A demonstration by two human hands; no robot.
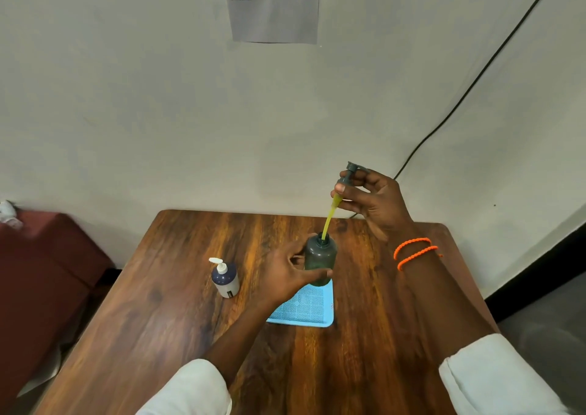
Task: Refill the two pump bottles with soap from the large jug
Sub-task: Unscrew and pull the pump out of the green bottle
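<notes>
A dark grey pump bottle stands upright at the far edge of a blue tray on the wooden table. My left hand grips the bottle's body. My right hand holds its grey pump head lifted above the bottle. The yellow-coated dip tube still reaches down into the open neck. A second pump bottle, dark blue and white with a white pump, stands to the left on the table. No large jug is in view.
The table's far edge meets a white wall with a taped paper sheet. A black cable runs down the wall at the right. A dark red seat stands left of the table.
</notes>
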